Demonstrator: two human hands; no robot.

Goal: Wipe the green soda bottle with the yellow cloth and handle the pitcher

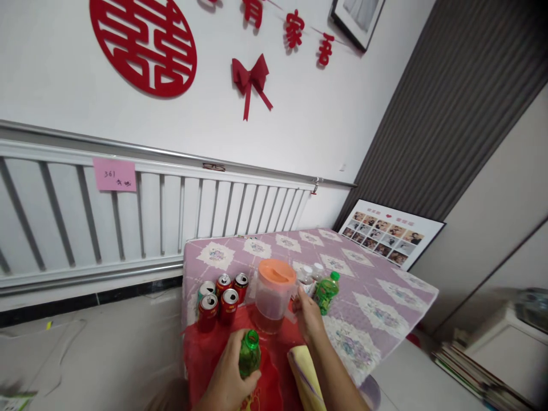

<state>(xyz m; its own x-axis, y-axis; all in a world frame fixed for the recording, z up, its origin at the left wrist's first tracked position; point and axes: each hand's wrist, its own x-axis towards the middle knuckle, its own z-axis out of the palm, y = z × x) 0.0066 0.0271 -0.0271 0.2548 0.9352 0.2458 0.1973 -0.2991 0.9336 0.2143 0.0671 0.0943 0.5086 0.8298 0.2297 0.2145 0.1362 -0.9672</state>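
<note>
My left hand (233,368) is wrapped round a green plastic bottle (250,355) with no cap on its mouth, held upright above the red tray. My right hand (307,313) is closed on the handle of a clear plastic pitcher (269,299). An orange lid (276,271) covers the pitcher, and some brownish liquid shows at its bottom. Left of the pitcher, several opened drink cans (229,305) stand in a group. Just beyond my right hand are a capped green bottle (327,292) and two clear bottles with white caps (306,275).
A red tray (201,354) lies on a table with a purple patterned tablecloth (355,342). A folded yellow towel (306,377) rests beside my right forearm. Behind the table runs a white radiator (171,217). A photo board (391,231) leans at the far right.
</note>
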